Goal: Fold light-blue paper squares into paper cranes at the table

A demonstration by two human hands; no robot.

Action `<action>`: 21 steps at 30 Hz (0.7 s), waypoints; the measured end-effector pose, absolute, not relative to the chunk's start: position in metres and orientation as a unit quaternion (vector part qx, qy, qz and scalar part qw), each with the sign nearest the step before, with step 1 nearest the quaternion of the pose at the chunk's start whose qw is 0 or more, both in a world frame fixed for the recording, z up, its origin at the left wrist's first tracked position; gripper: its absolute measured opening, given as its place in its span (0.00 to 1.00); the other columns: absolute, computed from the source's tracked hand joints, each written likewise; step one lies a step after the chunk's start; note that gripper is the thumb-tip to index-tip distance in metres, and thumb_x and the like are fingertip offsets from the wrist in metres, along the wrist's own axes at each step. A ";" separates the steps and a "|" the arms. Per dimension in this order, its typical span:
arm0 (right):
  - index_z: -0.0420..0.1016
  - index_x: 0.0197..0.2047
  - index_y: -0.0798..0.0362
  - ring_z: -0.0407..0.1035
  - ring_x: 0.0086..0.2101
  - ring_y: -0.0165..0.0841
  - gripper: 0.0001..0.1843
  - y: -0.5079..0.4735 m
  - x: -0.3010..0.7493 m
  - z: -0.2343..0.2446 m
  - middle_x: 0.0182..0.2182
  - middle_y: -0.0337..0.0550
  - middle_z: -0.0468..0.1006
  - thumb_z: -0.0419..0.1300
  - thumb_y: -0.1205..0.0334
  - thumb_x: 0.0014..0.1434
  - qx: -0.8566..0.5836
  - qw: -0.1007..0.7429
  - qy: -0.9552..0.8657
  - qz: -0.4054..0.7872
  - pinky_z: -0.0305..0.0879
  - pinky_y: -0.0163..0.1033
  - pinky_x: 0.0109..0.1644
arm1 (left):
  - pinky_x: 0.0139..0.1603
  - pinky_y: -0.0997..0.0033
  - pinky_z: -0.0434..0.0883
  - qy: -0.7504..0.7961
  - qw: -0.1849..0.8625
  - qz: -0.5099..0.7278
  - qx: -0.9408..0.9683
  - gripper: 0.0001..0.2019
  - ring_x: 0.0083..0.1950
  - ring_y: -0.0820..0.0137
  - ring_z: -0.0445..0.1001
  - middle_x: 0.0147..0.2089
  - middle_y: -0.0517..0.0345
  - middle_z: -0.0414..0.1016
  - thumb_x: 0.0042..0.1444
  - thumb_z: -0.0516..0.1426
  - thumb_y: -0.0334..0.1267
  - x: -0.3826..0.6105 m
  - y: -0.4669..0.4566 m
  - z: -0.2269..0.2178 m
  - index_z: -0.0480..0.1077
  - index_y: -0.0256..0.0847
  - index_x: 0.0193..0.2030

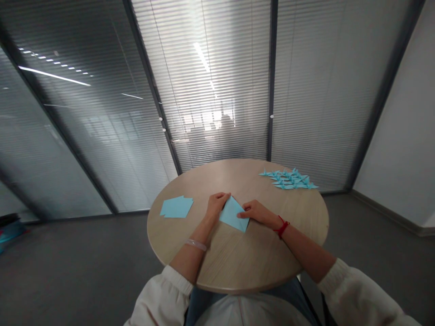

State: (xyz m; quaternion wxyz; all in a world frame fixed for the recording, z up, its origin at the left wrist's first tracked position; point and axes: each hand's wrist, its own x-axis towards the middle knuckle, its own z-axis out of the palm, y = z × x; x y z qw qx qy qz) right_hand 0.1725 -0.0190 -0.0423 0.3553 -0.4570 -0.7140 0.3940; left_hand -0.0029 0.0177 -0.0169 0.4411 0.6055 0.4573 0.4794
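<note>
we have both hands on one blue sheet point(234, 213), about mid table point(238, 267). hands are apart from each other, each gripping the sheet. our left hand point(215, 203) has its fingertips closed on the sheet's corner nearest the table's far rim. our right hand point(255, 211) holds the sheet's side toward the table's right rim, thumb on top; we can't tell where all the fingers underneath sit. sheet sits cornerwise to the table's near rim.

stack point(176, 208) of blue sheets lies flat on the table's left part, edges not lined up. cranes point(292, 180), blue paper, bunched in rows by the table's far right rim; too small for us to count.

over the table we wear a pale band point(196, 245) on the left wrist, a red band point(281, 227) on the right. sleeves point(166, 287) are off-white, at the table's near side. blinds point(217, 81) behind the table, brightest at the middle panel. white wall point(401, 136) right of the table, grey floor point(102, 262) around it.
</note>
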 end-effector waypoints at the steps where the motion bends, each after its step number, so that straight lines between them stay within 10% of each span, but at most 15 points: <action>1: 0.69 0.20 0.59 0.53 0.21 0.24 0.21 -0.019 0.173 -0.043 0.16 0.33 0.60 0.64 0.46 0.42 -0.458 0.357 -0.711 0.396 0.46 0.31 0.23 | 0.19 0.77 0.50 0.456 0.444 0.469 0.612 0.23 0.18 0.78 0.56 0.18 0.61 0.63 0.41 0.60 0.56 -0.003 0.017 -0.017 0.72 0.32 0.24; 21: 0.65 0.21 0.57 0.52 0.23 0.25 0.26 -0.019 0.173 -0.041 0.18 0.34 0.58 0.55 0.39 0.50 -0.437 0.387 -0.704 0.404 0.48 0.32 0.26 | 0.20 0.77 0.51 0.455 0.414 0.355 0.704 0.25 0.19 0.78 0.56 0.18 0.64 0.59 0.35 0.61 0.60 -0.007 0.027 -0.026 0.65 0.36 0.21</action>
